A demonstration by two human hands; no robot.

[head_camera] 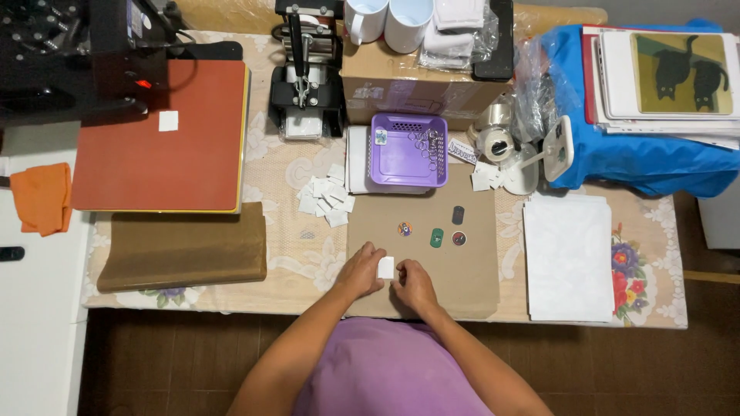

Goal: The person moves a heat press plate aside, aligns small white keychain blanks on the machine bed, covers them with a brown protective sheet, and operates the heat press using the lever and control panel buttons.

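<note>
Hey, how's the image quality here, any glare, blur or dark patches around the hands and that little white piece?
Head view: even, soft light, with no hard shadows on the brown sheet. The left hand, right hand and small white square look sharp, without motion blur. The top left corner by the heat press is darker. The small items above the hands are too small to make out.

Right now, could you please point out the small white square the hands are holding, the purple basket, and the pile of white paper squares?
Small white square (386, 267), head view, its centre between both hands.
Purple basket (442, 151), head view, its right rim.
Pile of white squares (327, 197), head view, middle of the heap.
</note>
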